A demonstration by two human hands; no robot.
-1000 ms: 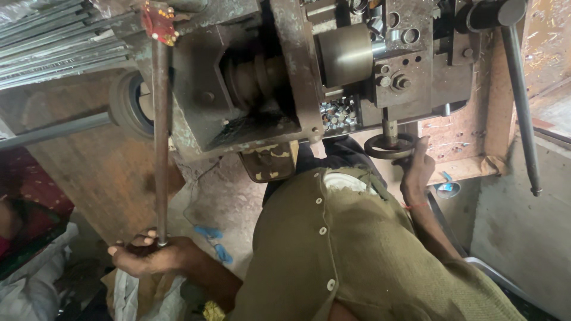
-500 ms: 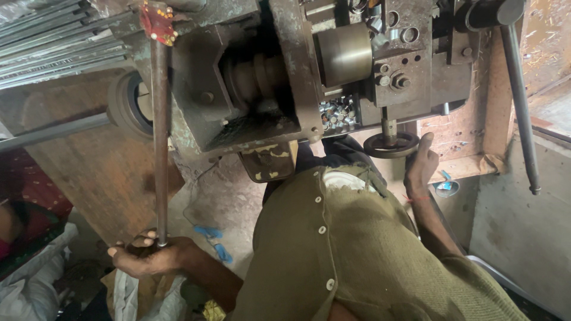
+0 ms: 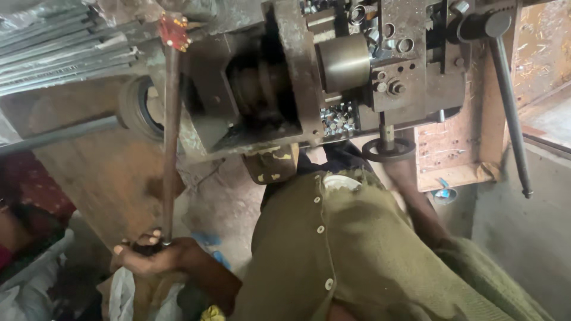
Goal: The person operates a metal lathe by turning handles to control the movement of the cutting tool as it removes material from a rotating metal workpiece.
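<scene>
While the long lever (image 3: 169, 137) with the red tag (image 3: 173, 31) is gripped by the left hand (image 3: 148, 254), the small handwheel (image 3: 388, 150) is touched by the right hand (image 3: 399, 169); its grip cannot be told.

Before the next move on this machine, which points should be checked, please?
1. Left hand closed around the end of the long lever: ok.
2. Right hand at the small handwheel; its grip is blurred: cannot tell.
3. Both hands outside the dark machine opening: ok.
4. Loose small metal parts piled in the machine: not ok.
5. Green cardigan close under the machine: not ok.
</scene>
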